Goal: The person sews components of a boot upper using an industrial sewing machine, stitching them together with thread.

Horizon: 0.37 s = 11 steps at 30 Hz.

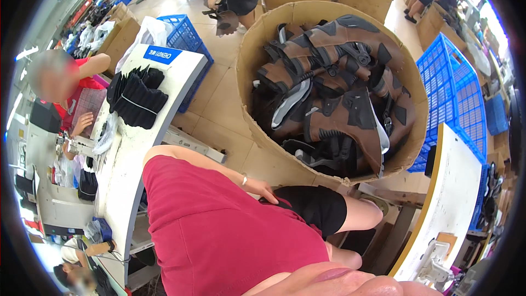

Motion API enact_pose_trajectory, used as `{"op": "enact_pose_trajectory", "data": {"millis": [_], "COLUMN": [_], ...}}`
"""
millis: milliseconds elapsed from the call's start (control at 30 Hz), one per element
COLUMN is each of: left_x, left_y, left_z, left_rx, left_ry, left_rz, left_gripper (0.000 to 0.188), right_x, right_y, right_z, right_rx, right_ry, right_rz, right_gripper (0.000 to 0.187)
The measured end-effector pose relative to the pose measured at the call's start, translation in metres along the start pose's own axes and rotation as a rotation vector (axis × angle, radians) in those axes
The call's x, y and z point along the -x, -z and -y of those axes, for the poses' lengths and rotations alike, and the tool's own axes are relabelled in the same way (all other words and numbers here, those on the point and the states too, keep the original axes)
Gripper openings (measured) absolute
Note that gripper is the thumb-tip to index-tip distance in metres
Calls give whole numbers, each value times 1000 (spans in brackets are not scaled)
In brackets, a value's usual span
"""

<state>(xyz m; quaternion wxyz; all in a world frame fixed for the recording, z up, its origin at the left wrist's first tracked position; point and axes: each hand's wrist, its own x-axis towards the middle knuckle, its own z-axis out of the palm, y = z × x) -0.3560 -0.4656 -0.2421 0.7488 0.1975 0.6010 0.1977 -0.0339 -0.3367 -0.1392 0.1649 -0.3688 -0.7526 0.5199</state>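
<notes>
My left hand [260,189] rests on my black shorts [312,205], near the top of the thigh. Its fingers reach down onto the cloth, and I see nothing held in them; the fingertips are partly tucked against the fabric. A pale band circles that wrist. My right hand is out of the picture, hidden behind my red top [219,225]. Just beyond my knees stands a big round-bulging cardboard box [249,104], heaped with brown and black shoe or boot uppers [334,115] that have straps and grey-white linings.
A white worktable [175,85] at the left carries a bundle of black pieces [139,99]. Another white table [452,186] with a machine is at the right. Blue crates [444,99] flank the box. Co-workers sit at the left and stand at the back, one holding a dark piece.
</notes>
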Motion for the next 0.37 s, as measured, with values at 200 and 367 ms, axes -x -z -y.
{"op": "enact_pose_trajectory", "data": {"millis": [200, 367], "left_x": [9, -28], "left_y": [-52, -107], "left_z": [-83, -130], "left_rx": [-538, -841], "left_ry": [-442, -488], "left_rz": [-61, 310], "left_gripper": [48, 44], "right_x": [-12, 22], "right_y": [-12, 38], "right_z": [0, -14], "right_rx": [-86, -52], "right_ry": [53, -211], "right_rz": [104, 276], "right_gripper": [29, 36]}}
